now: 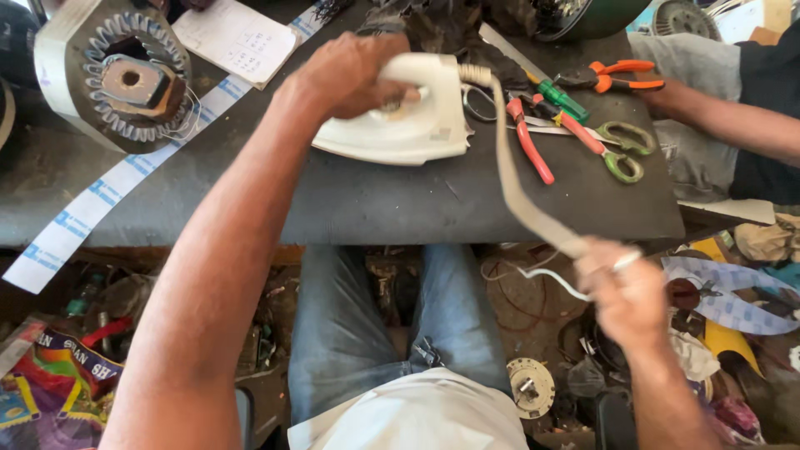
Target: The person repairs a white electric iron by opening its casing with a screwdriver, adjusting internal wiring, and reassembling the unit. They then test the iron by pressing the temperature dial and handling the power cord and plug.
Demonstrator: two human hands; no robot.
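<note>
Dark bench (375, 208): left hand (354, 75) grips white iron (400, 125); right hand (625, 287), near right, clenches its cord (517, 192).

Label strip (100, 196): lay diagonally across the desk's left part, long, white with blue printed blocks.
Paper sheet (236, 39): sat at the desk's top edge, white, squarish, handwritten.
Printed bag (50, 375): lay on the floor, lower left, multicoloured.

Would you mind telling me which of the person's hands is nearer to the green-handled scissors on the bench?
The right hand, gripping the iron's cord below the bench edge, looks slightly nearer the green-handled scissors; the left hand grips the white iron farther left.
</note>
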